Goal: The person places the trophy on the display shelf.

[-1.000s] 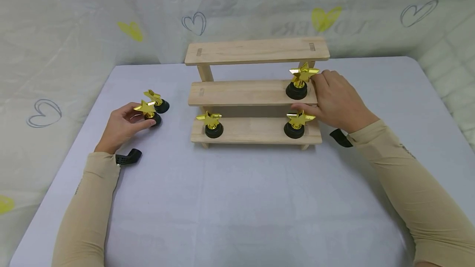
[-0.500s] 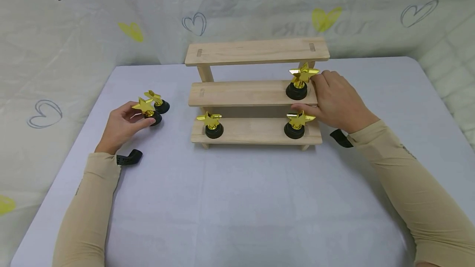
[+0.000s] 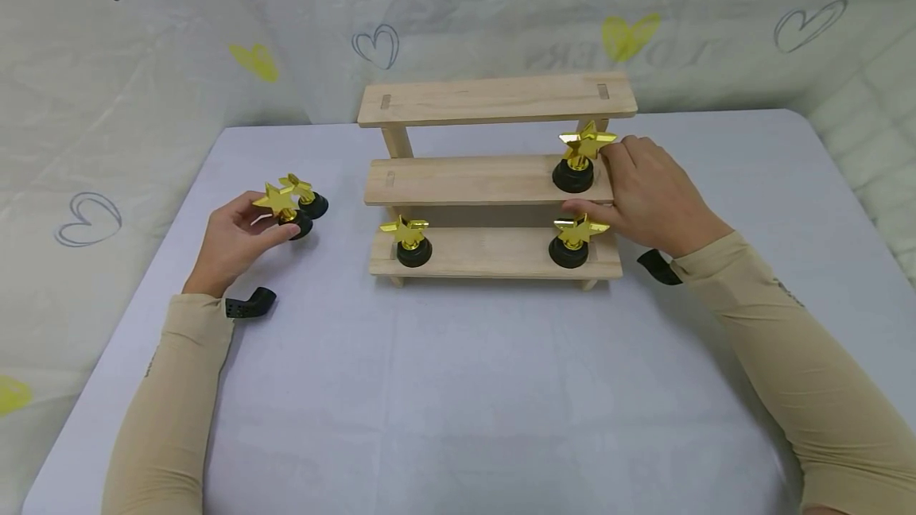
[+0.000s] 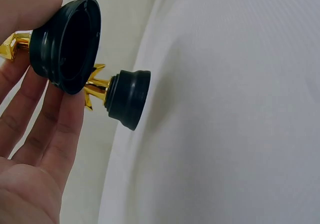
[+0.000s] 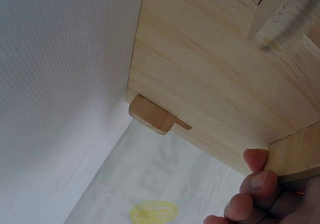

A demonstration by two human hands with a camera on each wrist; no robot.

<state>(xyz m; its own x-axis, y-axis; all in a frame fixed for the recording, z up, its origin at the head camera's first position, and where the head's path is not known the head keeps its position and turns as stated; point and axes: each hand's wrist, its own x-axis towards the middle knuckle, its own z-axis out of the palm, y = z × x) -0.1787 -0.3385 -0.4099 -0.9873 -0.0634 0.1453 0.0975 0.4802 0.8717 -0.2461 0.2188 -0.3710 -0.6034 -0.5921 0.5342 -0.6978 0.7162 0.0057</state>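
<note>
My left hand (image 3: 230, 245) pinches a gold star trophy (image 3: 275, 200) by its black base, between thumb and fingers. The hollow underside of that base (image 4: 80, 46) faces the left wrist camera. Just behind it stands a second star trophy (image 3: 312, 202) on the table. My right hand (image 3: 653, 195) grips the right end of the three-tier wooden stand (image 3: 458, 180) at its middle shelf. Curled fingertips (image 5: 260, 183) lie against the wood in the right wrist view. Close to this hand, one trophy (image 3: 574, 173) stands on the middle shelf's right end.
On the bottom shelf stand a trophy (image 3: 413, 251) at the left and another trophy (image 3: 569, 251) at the right. The top shelf (image 3: 497, 100) is bare wood. A white cloth covers the table (image 3: 458, 388); a printed sheet (image 3: 487, 14) hangs behind.
My left hand has raised its trophy very slightly, and the star has shifted a little up and left. The right hand and the stand have stayed put.
</note>
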